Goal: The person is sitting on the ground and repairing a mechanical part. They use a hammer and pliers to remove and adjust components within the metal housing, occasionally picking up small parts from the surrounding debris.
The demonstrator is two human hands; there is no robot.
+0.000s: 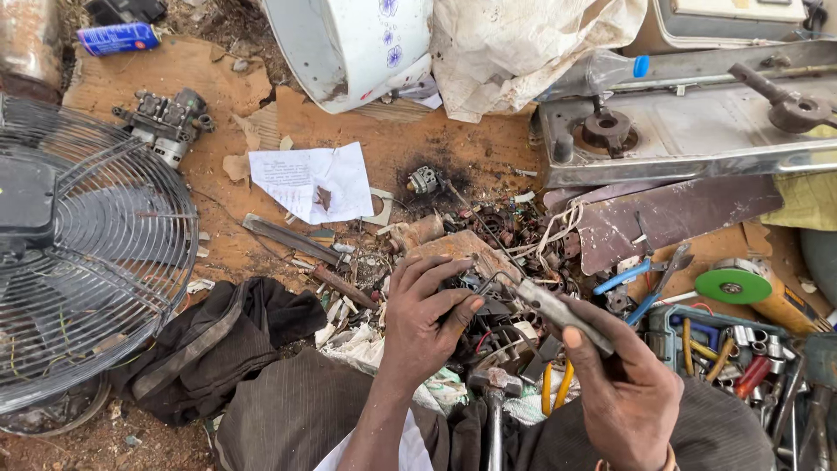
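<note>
Left hand: my left hand sits curled over a small dark electrical part, fingers bent and pressing it down against the clutter in front of my knees.
Right hand: my right hand is closed around the grey handle of a soldering iron, thumb along the top; its thin bent tip reaches to the part just beside my left fingertips.
Where the part is: low in the middle of the view, on the heap of scrap wire and coils, touching the left hand.
Progress, as I judge it: the tip is at the part and the part is steadied, so the work is mid-step. I cannot tell whether any joint is already made; the spot is too small and partly hidden by my fingers.
Left to do, by my guess: finishing at the contact point and setting the iron down.
Around me: a fan guard lies on the left, a stove top upper right, blue-handled pliers near my right hand, a hammer between my knees, a sheet of paper on the cardboard.
</note>
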